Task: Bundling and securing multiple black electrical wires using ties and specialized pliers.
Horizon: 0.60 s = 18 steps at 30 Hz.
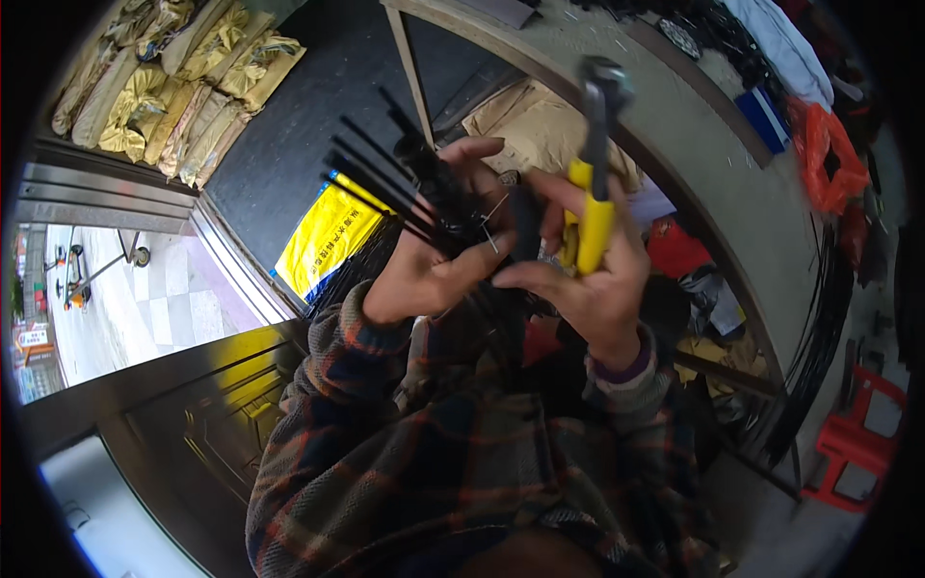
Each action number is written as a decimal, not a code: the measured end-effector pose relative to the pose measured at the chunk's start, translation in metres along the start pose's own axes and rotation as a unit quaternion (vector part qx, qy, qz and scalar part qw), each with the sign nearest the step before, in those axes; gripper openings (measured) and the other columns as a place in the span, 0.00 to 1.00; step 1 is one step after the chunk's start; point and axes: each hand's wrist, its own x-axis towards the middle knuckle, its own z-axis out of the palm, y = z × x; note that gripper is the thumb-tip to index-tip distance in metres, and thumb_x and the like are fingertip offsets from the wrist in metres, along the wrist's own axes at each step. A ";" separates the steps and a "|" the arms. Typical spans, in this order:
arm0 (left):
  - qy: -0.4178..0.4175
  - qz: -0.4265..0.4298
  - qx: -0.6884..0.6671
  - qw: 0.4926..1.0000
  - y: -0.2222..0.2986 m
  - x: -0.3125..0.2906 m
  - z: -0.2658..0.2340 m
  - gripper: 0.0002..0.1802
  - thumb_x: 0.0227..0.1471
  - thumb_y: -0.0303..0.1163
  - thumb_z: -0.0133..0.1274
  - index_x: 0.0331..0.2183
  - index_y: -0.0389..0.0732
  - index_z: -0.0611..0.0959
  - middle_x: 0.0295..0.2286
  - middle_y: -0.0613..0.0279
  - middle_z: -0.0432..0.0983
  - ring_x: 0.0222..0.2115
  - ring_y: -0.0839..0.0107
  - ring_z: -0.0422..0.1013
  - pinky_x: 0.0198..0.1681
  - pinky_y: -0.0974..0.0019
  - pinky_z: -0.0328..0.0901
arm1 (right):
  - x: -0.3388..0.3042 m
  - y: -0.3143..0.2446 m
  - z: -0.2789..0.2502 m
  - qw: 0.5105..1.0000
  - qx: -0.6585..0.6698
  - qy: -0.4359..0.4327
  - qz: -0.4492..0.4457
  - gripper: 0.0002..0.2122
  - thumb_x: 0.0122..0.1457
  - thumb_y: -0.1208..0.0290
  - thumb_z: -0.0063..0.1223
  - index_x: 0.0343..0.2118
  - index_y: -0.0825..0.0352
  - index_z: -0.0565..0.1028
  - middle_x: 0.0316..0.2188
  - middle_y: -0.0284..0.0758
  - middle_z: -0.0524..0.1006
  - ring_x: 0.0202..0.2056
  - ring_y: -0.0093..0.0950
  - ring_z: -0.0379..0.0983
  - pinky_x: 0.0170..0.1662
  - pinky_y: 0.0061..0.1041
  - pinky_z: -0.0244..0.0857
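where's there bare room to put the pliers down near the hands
Bare patches: the grey bench top above the right hand, and the dark mat between the yellow sacks and the bench. Right of the hands it is crowded with bags and black wire coils.

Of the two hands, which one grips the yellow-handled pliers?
The right hand grips the yellow-handled pliers, jaws pointing up. The left hand instead clutches a bundle of thin black strips fanning toward the upper left.

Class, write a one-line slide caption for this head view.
Left hand grips a bundle of black rods while the right hand holds yellow-handled pliers beside it.
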 end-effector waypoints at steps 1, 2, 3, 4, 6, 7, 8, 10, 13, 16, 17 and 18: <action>-0.001 0.010 -0.007 1.000 -0.001 -0.005 0.003 0.36 0.42 0.18 0.51 0.54 0.34 0.56 0.29 0.66 0.63 0.31 0.78 0.63 0.35 0.74 0.59 | 0.001 -0.003 0.000 1.000 -0.017 -0.017 0.000 0.28 0.37 0.65 0.70 0.43 0.69 0.73 0.34 0.34 0.67 0.28 0.21 0.65 0.32 0.19 0.65; -0.002 0.024 -0.018 1.000 -0.002 -0.008 0.005 0.36 0.43 0.19 0.51 0.54 0.34 0.57 0.28 0.66 0.62 0.30 0.78 0.63 0.34 0.74 0.59 | 0.003 -0.005 0.001 1.000 -0.013 -0.014 -0.024 0.28 0.36 0.65 0.71 0.43 0.69 0.73 0.34 0.33 0.68 0.28 0.20 0.65 0.31 0.19 0.63; 0.003 0.023 0.005 1.000 -0.002 -0.012 0.006 0.36 0.42 0.18 0.51 0.54 0.34 0.56 0.28 0.66 0.62 0.30 0.78 0.63 0.34 0.74 0.59 | 0.003 -0.007 0.001 0.999 -0.009 -0.022 -0.029 0.28 0.36 0.66 0.71 0.43 0.69 0.73 0.34 0.32 0.69 0.28 0.19 0.64 0.31 0.18 0.62; 0.009 0.023 0.028 0.999 -0.001 -0.016 0.007 0.36 0.42 0.18 0.51 0.54 0.34 0.56 0.28 0.66 0.62 0.30 0.78 0.62 0.34 0.74 0.59 | 0.002 -0.009 0.002 0.999 -0.009 -0.032 -0.032 0.28 0.36 0.66 0.71 0.43 0.70 0.74 0.34 0.31 0.70 0.28 0.17 0.64 0.30 0.18 0.60; 0.017 0.037 0.055 0.998 -0.001 -0.021 0.010 0.37 0.42 0.18 0.51 0.54 0.34 0.56 0.28 0.66 0.62 0.29 0.78 0.62 0.34 0.74 0.59 | -0.001 -0.013 0.001 0.999 -0.005 -0.031 -0.040 0.24 0.37 0.68 0.70 0.39 0.70 0.75 0.36 0.32 0.71 0.31 0.20 0.67 0.33 0.19 0.62; 0.019 0.051 0.058 0.997 -0.001 -0.023 0.012 0.37 0.41 0.17 0.51 0.54 0.34 0.56 0.28 0.66 0.62 0.29 0.77 0.62 0.34 0.73 0.59 | -0.003 -0.014 0.001 0.999 0.003 -0.022 -0.036 0.23 0.38 0.69 0.70 0.38 0.70 0.75 0.36 0.33 0.71 0.32 0.21 0.67 0.34 0.20 0.63; 0.019 0.067 0.057 0.996 -0.001 -0.024 0.014 0.37 0.41 0.17 0.50 0.54 0.34 0.56 0.28 0.66 0.62 0.29 0.77 0.61 0.34 0.73 0.59 | -0.007 -0.014 0.002 0.999 0.011 -0.014 -0.032 0.22 0.38 0.69 0.70 0.37 0.70 0.74 0.36 0.33 0.71 0.33 0.22 0.68 0.34 0.20 0.63; 0.024 0.073 0.070 0.995 0.000 -0.028 0.019 0.37 0.40 0.16 0.50 0.54 0.34 0.56 0.28 0.66 0.61 0.29 0.78 0.61 0.34 0.73 0.59 | -0.011 -0.012 0.001 0.997 0.012 0.003 -0.070 0.20 0.38 0.71 0.69 0.36 0.70 0.74 0.37 0.34 0.72 0.34 0.23 0.68 0.35 0.21 0.64; 0.020 0.086 0.060 0.994 0.001 -0.030 0.026 0.37 0.40 0.15 0.49 0.54 0.34 0.57 0.27 0.66 0.61 0.29 0.78 0.61 0.34 0.74 0.59 | -0.019 -0.009 0.001 0.993 0.008 0.021 -0.114 0.18 0.40 0.73 0.67 0.35 0.70 0.74 0.38 0.36 0.72 0.35 0.26 0.69 0.36 0.22 0.64; 0.023 0.078 0.048 0.996 0.004 -0.029 0.031 0.35 0.41 0.15 0.49 0.53 0.34 0.57 0.27 0.66 0.62 0.29 0.79 0.62 0.34 0.75 0.60 | -0.026 -0.011 -0.006 0.995 0.006 0.035 -0.093 0.15 0.42 0.76 0.64 0.34 0.70 0.74 0.40 0.39 0.72 0.37 0.30 0.70 0.38 0.24 0.65; 0.026 0.071 0.048 0.996 0.005 -0.028 0.032 0.35 0.42 0.15 0.48 0.53 0.34 0.57 0.27 0.66 0.62 0.29 0.79 0.62 0.34 0.75 0.61 | -0.028 -0.013 -0.011 0.996 -0.010 0.025 -0.089 0.14 0.43 0.77 0.63 0.34 0.70 0.74 0.40 0.39 0.72 0.38 0.31 0.70 0.38 0.25 0.65; 0.031 0.054 0.049 0.997 0.006 -0.028 0.034 0.35 0.42 0.15 0.48 0.54 0.34 0.56 0.27 0.65 0.62 0.29 0.79 0.63 0.34 0.75 0.61 | -0.029 -0.014 -0.017 0.988 -0.094 0.033 -0.114 0.14 0.44 0.75 0.62 0.35 0.69 0.75 0.41 0.39 0.71 0.39 0.32 0.70 0.40 0.27 0.65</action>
